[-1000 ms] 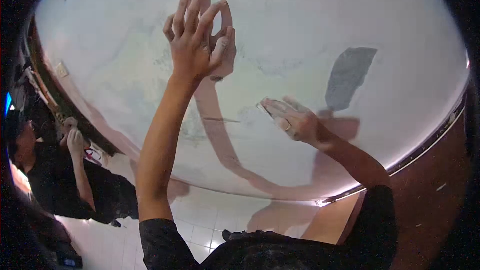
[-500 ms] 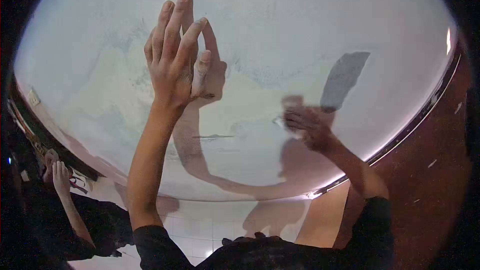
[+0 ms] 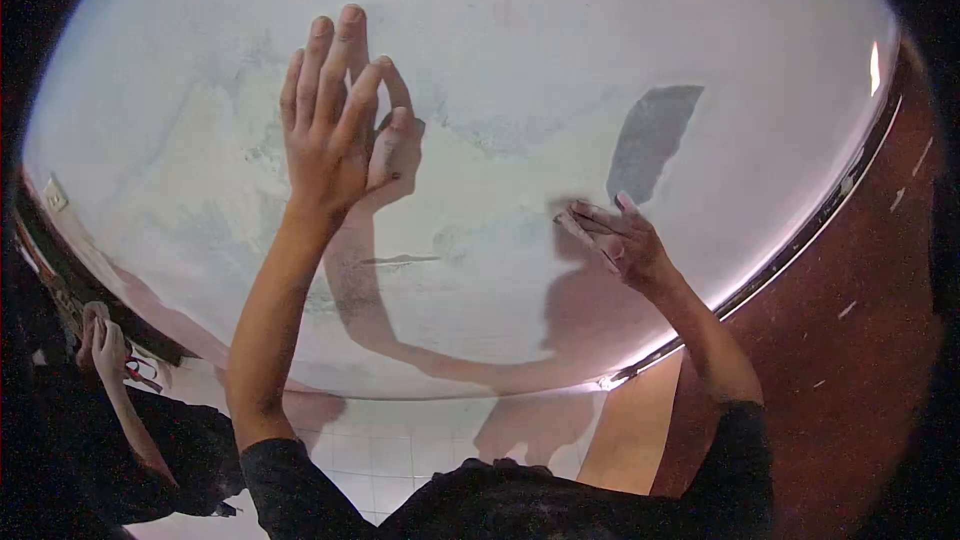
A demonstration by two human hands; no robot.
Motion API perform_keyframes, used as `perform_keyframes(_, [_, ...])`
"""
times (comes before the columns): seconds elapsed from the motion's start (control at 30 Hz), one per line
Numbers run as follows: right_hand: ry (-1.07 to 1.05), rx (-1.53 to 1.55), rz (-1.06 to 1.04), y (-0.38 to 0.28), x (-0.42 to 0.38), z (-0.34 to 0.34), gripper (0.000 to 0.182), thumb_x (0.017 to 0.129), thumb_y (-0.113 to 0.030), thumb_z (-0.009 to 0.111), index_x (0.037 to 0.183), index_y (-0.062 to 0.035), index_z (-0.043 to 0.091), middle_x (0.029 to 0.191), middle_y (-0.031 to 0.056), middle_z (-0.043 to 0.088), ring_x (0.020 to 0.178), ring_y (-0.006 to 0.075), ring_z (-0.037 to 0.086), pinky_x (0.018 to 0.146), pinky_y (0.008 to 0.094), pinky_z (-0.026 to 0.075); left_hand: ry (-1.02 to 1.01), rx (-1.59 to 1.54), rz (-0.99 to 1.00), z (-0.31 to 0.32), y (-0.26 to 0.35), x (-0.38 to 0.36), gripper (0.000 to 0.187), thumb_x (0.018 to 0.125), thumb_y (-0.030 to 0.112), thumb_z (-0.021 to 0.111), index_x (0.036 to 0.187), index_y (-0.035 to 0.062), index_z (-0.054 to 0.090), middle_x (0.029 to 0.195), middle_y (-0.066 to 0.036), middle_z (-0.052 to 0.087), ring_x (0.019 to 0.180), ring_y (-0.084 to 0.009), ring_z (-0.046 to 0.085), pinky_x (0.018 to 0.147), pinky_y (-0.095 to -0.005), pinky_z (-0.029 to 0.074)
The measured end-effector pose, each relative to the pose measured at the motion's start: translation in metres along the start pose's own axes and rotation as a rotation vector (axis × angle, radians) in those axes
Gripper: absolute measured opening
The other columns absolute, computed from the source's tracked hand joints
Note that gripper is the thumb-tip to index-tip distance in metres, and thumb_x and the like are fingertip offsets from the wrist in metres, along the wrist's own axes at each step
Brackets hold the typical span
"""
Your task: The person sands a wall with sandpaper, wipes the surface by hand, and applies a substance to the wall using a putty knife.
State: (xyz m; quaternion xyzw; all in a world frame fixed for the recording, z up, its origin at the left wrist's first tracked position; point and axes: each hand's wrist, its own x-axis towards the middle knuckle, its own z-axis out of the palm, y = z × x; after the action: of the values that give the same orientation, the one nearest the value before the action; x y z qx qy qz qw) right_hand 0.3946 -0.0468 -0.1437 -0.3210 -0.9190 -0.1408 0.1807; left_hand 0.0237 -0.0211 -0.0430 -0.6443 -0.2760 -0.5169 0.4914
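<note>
My left hand (image 3: 328, 135) lies against a pale wall (image 3: 560, 30), palm toward it and fingers stretched upward and slightly apart. Nothing is held in it. Lower and to the right, my right hand (image 3: 628, 245) is closed around a thin, pale, folded sheet (image 3: 582, 237), its edge showing along the fingers. What the sheet is made of I cannot tell. The hand is close to the wall, and its shadow falls just beside it. Yellowish and greenish worn areas spread over the wall around both hands. A narrow crack-like mark (image 3: 402, 260) runs between them.
A dark grey patch (image 3: 655, 140) is on the wall above my right hand. A switch plate (image 3: 56, 194) sits at the far left. Another person's hands (image 3: 105, 345) and dark clothing are at lower left. White tiles (image 3: 400, 455) lie below, and a dark red surface (image 3: 830, 360) at right.
The view has shifted slightly. My right hand, blurred before, is now sharper and turned so the sheet's edge shows. My left hand stays flat on the wall.
</note>
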Motion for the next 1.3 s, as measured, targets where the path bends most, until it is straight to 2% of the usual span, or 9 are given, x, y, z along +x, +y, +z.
perform_keyframes(0.07, [0.034,0.06,-0.017,0.002,0.004,0.005,0.04,0.102,-0.027,0.036,0.136,-0.0136,0.051,0.137,0.0022,0.055,0.128,0.0143,0.049,0.116,0.046,0.017,-0.027,0.001,-0.022,-0.007,0.002,0.002,0.034,0.093,0.034,0.052,0.121,0.015,0.056,0.147,-0.014,0.041,0.138,-0.033,0.035,0.111,-0.0475,0.028])
perform_keyframes(0.1, [0.158,-0.256,-0.147,0.0,0.012,0.01,0.043,0.103,-0.032,0.032,0.136,-0.0136,0.051,0.138,0.0016,0.054,0.125,0.0133,0.052,0.116,0.0461,0.017,-0.036,-0.009,-0.023,-0.009,0.001,0.003,0.035,0.093,0.033,0.052,0.124,0.0148,0.054,0.147,-0.015,0.041,0.138,-0.0347,0.034,0.11,-0.0492,0.029])
perform_keyframes(0.17, [-0.066,-0.205,-0.101,-0.007,0.035,0.019,0.048,0.093,-0.025,0.042,0.14,-0.0173,0.045,0.145,-0.0008,0.046,0.13,0.012,0.046,0.114,0.0462,0.021,-0.037,-0.001,0.0,-0.006,0.0,0.003,0.038,0.094,0.034,0.051,0.126,0.0142,0.051,0.148,-0.016,0.04,0.137,-0.0374,0.035,0.108,-0.0509,0.03])
perform_keyframes(0.3, [0.054,0.304,-0.059,-0.041,0.063,-0.002,0.051,0.089,-0.018,0.048,0.139,-0.0172,0.047,0.145,0.0026,0.046,0.124,0.0183,0.052,0.114,0.0481,0.024,-0.021,-0.064,-0.012,-0.005,-0.003,0.002,0.034,0.095,0.038,0.045,0.118,0.0163,0.058,0.147,-0.014,0.042,0.138,-0.0321,0.035,0.11,-0.0471,0.029])
perform_keyframes(0.4, [0.039,0.116,-0.118,-0.019,0.036,-0.011,0.046,0.093,-0.019,0.044,0.138,-0.0155,0.048,0.144,0.0047,0.047,0.119,0.026,0.054,0.113,0.0498,0.026,-0.074,-0.008,0.033,-0.006,-0.006,0.0,0.041,0.094,0.038,0.048,0.126,0.0127,0.05,0.147,-0.019,0.04,0.136,-0.0411,0.036,0.108,-0.0507,0.03])
perform_keyframes(0.73, [0.029,0.022,-0.043,-0.037,0.046,0.009,0.046,0.094,-0.019,0.044,0.139,-0.0132,0.047,0.146,0.005,0.044,0.128,0.0303,0.045,0.11,0.047,0.029,-0.02,-0.029,-0.011,-0.005,-0.002,-0.004,0.04,0.097,0.039,0.038,0.125,0.016,0.054,0.146,-0.015,0.042,0.138,-0.0343,0.036,0.109,-0.0478,0.03])
perform_keyframes(1.0, [0.133,0.19,-0.072,0.001,0.014,0.008,0.045,0.093,-0.01,0.044,0.137,-0.006,0.048,0.142,0.0096,0.047,0.129,0.024,0.047,0.112,0.0451,0.03,-0.031,0.025,-0.043,-0.005,0.004,-0.007,0.037,0.095,0.035,0.043,0.124,0.0143,0.053,0.144,-0.017,0.044,0.137,-0.0359,0.035,0.108,-0.0487,0.031])
perform_keyframes(1.17, [0.276,0.091,-0.217,-0.065,0.083,0.006,0.042,0.097,-0.019,0.044,0.138,-0.0094,0.047,0.142,0.0049,0.049,0.126,0.0255,0.05,0.112,0.0425,0.034,-0.037,-0.084,-0.051,-0.011,0.001,-0.001,0.042,0.084,0.02,0.056,0.125,0.0136,0.051,0.144,-0.017,0.044,0.137,-0.0365,0.037,0.107,-0.0473,0.032])
perform_keyframes(1.3, [0.128,0.227,-0.069,-0.024,0.045,0.013,0.04,0.093,-0.013,0.049,0.132,-0.0095,0.052,0.142,0.0062,0.049,0.122,0.0283,0.052,0.109,0.0465,0.035,-0.072,-0.023,-0.003,-0.008,-0.007,-0.013,0.044,0.085,0.021,0.056,0.128,0.0123,0.049,0.146,-0.017,0.043,0.138,-0.0348,0.035,0.109,-0.0481,0.03])
